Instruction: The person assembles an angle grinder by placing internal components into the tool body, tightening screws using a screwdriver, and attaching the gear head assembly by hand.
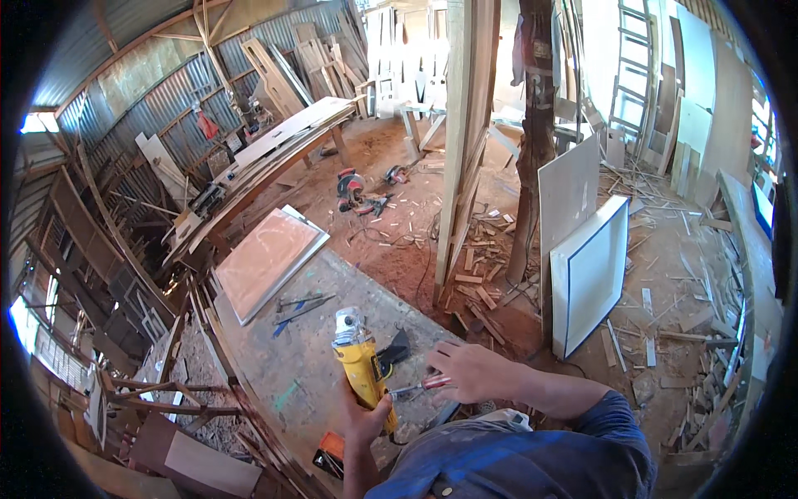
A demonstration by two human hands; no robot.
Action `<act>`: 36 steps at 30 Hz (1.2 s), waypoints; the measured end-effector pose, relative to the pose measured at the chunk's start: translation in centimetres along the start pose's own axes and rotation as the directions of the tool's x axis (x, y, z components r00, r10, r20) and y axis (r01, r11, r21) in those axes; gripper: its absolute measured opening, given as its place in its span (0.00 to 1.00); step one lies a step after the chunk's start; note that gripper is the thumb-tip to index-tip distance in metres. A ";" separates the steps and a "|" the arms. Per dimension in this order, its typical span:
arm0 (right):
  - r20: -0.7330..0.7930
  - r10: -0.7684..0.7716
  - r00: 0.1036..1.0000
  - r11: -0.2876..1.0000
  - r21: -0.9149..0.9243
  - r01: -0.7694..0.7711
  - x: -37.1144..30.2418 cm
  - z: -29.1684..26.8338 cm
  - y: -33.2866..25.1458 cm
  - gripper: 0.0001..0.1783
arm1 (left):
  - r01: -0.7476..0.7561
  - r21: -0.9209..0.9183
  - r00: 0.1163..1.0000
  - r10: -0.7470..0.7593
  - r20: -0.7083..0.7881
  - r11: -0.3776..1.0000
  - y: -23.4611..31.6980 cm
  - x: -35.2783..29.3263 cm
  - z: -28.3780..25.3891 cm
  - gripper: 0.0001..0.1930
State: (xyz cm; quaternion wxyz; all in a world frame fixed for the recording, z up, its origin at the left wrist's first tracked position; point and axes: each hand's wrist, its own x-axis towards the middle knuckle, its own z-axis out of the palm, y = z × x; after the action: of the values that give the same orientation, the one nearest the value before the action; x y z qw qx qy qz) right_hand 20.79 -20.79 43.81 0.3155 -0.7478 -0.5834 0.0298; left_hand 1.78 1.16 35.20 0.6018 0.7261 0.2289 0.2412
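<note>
My left hand (361, 422) is wrapped round the body of a yellow angle grinder (360, 366), its grey metal head pointing away from me over the workbench (270, 358). In my right hand (474, 372) is a screwdriver (407, 388) with a reddish handle; its shaft points left at the grinder's side, and whether the tip touches is too small to tell. A dark flat piece (397, 345) lies just right of the grinder. Farther off on the bench are thin dark tools (301, 309), one with blue handles. An orange and black case (331, 449) sits near my left wrist.
Stacked panels (270, 258) lie on the bench's far left. A wooden post (460, 158) rises beyond it, and a white blue-edged panel (590, 279) leans at right. Red power tools (353, 191) and wood scraps (482, 287) litter the floor. A long table (258, 179) stands farther back.
</note>
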 end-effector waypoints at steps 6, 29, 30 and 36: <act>0.337 0.110 0.935 0.994 -0.013 -0.112 0.7 0.2 2.8 0.21 | 0.010 -0.025 0.998 -0.011 -0.059 1.000 0.1 0.6 1.4 0.48; 0.501 -0.311 0.808 0.870 0.491 0.030 9.0 5.2 6.9 0.18 | 0.171 -0.226 0.855 -0.258 -0.449 0.959 -2.8 -5.3 0.2 0.39; 0.493 -0.303 0.816 0.831 0.556 -0.028 9.2 5.9 7.1 0.21 | 0.125 -0.241 0.823 -0.236 -0.517 0.962 -3.4 -6.2 -0.4 0.34; 0.370 0.224 0.902 0.927 0.206 -0.315 6.4 18.9 14.6 0.19 | -0.146 -0.546 0.824 -0.204 -0.529 0.825 -3.6 -9.8 -7.2 0.37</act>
State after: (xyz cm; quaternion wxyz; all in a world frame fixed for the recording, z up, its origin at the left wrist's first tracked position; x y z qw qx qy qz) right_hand 27.43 -8.55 23.37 0.2983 -0.7573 -0.5099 0.2784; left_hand -10.52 1.13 32.03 0.6969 0.4067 0.3267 0.4921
